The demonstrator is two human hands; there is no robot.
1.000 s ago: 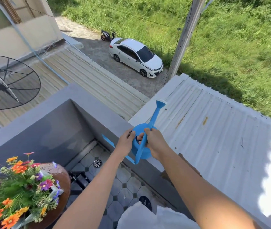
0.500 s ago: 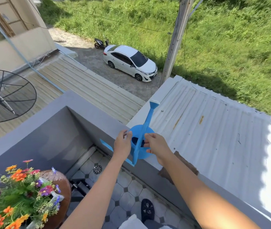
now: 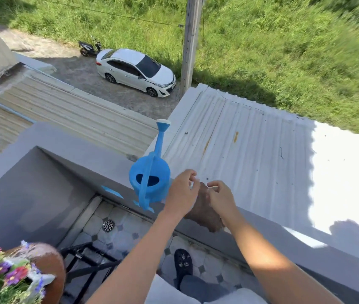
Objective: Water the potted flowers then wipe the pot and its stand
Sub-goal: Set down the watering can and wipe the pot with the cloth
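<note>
The blue watering can (image 3: 150, 178) stands by itself on the grey balcony ledge (image 3: 82, 152), its spout pointing away from me. Right of it, a brown cloth (image 3: 203, 213) lies on the ledge. My left hand (image 3: 180, 194) and my right hand (image 3: 221, 199) hover over the cloth's far edge with fingers curled and apart; I cannot tell whether they touch it. The brown flower pot (image 3: 50, 266) with colourful flowers (image 3: 5, 277) is at the bottom left, on a black metal stand (image 3: 86, 262).
Beyond the ledge a white corrugated roof (image 3: 251, 150) slopes away, with a car and grass far below. The tiled balcony floor (image 3: 126, 233) has a drain (image 3: 108, 226). My dark shoe (image 3: 183, 264) stands near the wall.
Both hands let go of the watering can, which now rests on the ledge, and moved right to the brown cloth. The view swung right.
</note>
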